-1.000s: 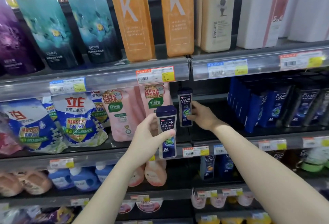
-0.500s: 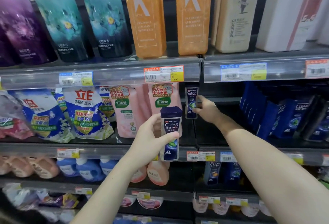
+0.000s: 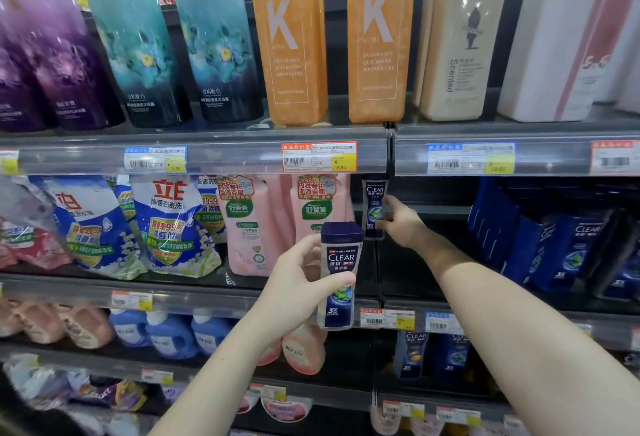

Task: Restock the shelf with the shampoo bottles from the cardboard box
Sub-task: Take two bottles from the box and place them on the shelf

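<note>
Navy shampoo bottle (image 3: 373, 209) stands upright at the middle shelf's (image 3: 485, 300) left end, pinched by the right hand (image 3: 401, 224); the left hand (image 3: 304, 283) grips a second bottle (image 3: 339, 276) before the shelf's front edge.

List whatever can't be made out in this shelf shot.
Head view, the only one:
- Cardboard box: out of frame.
- Far shampoo bottle, held by the right hand: whether its base rests on the shelf is unclear against the dark recess.
- Left hand: its fingers are hidden behind the near shampoo bottle.
- Orange K bottles: tops cut off by the upper edge.
- Price tag: small print blurred.
</note>
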Demonstrator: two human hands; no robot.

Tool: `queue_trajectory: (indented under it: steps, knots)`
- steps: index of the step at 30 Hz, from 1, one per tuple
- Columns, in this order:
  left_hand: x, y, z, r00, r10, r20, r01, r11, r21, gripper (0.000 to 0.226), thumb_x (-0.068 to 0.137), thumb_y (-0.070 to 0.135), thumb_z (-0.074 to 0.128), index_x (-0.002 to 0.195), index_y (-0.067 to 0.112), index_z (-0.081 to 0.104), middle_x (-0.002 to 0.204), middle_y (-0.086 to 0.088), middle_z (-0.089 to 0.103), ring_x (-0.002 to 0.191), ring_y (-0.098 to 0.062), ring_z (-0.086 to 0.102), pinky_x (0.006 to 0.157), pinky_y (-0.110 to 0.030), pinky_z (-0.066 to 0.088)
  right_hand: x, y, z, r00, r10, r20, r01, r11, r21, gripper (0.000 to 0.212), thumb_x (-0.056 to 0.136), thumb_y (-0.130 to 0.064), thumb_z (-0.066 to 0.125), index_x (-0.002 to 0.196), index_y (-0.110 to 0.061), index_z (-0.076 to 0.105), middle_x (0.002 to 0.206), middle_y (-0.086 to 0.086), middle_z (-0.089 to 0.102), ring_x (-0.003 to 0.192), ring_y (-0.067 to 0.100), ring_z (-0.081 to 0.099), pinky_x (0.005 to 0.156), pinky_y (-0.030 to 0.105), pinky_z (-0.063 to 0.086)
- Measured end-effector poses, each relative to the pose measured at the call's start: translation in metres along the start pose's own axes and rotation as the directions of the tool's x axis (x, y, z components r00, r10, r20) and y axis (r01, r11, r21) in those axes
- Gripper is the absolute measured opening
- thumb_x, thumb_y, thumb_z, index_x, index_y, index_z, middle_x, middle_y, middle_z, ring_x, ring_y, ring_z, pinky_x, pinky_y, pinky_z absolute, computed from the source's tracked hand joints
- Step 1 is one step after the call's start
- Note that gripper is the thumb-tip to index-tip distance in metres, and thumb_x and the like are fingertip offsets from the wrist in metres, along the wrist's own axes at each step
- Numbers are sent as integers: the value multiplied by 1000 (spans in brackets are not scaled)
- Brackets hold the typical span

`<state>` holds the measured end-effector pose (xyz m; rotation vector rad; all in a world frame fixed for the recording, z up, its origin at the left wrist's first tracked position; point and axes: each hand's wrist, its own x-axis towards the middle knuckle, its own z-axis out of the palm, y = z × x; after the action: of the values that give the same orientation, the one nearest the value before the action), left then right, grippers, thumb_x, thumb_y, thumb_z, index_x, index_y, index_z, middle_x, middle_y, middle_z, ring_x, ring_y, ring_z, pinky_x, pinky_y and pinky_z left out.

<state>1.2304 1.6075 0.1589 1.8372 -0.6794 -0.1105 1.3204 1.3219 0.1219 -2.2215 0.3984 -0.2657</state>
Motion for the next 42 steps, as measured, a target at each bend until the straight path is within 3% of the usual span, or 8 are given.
queue_trajectory:
  steps: [10,19,23,26,28,32,39,42]
  knots:
    - [2,1,10,1000,25,10,-25,1000,10,44,86,28,85,122,44,64,117,16,73,112,2,65,99,-30,54,-10,20,0,996,93,1,-93,996,-16,87,88,-24,78,158,-15,27,148,16,52,135,30,53,111,39,43]
    - [24,19,32,999,47,21,-46,999,-10,40,84,35,85,120,35,67,117,17,75,108,0,68,99,-35,56,-80,10,-31,995,-84,-49,91,984,156,40,94,-10,65,133,-18,61,118,3,74,108,17,71,101,41,54]
    - [44,23,50,1000,9,-5,-9,1000,-6,68,70,60,85,128,29,65,124,9,73,118,-15,68,103,-48,56,-120,-10,-45,999,30,44,-46,903,428,38,92,12,51,106,-19,67,101,5,78,91,24,76,95,45,58]
    - [58,21,63,1000,-11,-6,11,997,-76,54,82,36,87,130,25,63,114,13,71,112,-10,65,94,-28,53,-142,-6,-55,981,-58,187,-22,917,399,42,87,10,51,114,-18,66,106,5,78,99,23,75,94,39,57]
    - [68,18,71,1000,-31,-5,30,994,-109,46,85,25,85,125,27,64,112,15,71,111,-10,66,92,-28,54,-150,0,-56,974,-95,207,30,956,293,43,83,-8,65,124,-19,64,111,3,76,103,18,73,93,34,57]
    - [86,7,86,998,-56,-32,54,995,-82,39,83,24,87,117,29,67,118,4,74,113,-19,69,101,-47,57,-139,8,-43,995,-69,72,53,978,203,44,83,-25,80,122,-32,62,111,0,73,102,13,70,94,37,57]
    - [92,-8,99,988,-155,-26,151,982,-116,63,88,18,83,144,21,53,135,5,67,123,-14,63,107,-38,53,-122,18,-20,997,20,-72,-4,976,219,36,87,-22,78,118,-32,61,101,-3,71,96,15,68,85,33,59]
    - [88,-20,109,973,-201,-111,192,978,-84,41,96,7,71,133,13,56,132,-6,70,124,-23,66,101,-34,54,-115,22,-14,995,8,-102,18,969,248,35,89,-21,76,120,-30,62,104,-2,73,96,15,70,84,39,62]
